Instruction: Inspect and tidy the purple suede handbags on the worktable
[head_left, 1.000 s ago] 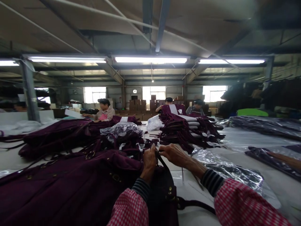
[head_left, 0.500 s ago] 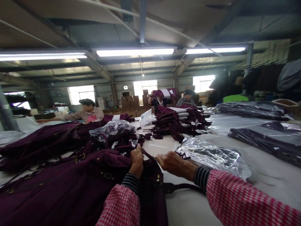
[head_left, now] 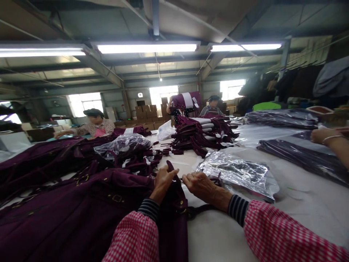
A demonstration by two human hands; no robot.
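A dark purple bag or garment (head_left: 89, 207) with brass-coloured fittings lies across the near left of the table. My left hand (head_left: 163, 182) is closed on a purple strap (head_left: 171, 168) at its right end, the strap's tip standing up past the fingers. Just right of it, my right hand (head_left: 197, 185) is pinched with the fingertips near the strap; what lies between them is too small to make out. A dark band runs under my right wrist to the purple piece.
Silvery plastic (head_left: 237, 171) lies beyond my right hand. Strapped purple pieces (head_left: 204, 134) are stacked mid-table. Wrapped dark packs (head_left: 297, 153) lie right, beside another person's hand (head_left: 327, 136). Several people stand around the table, one lifting a purple bundle (head_left: 185, 100).
The view has shifted, so most things sit higher and further left. My left hand has turned, its thumb side now towards my right hand. Another person's hands have entered at the right edge.
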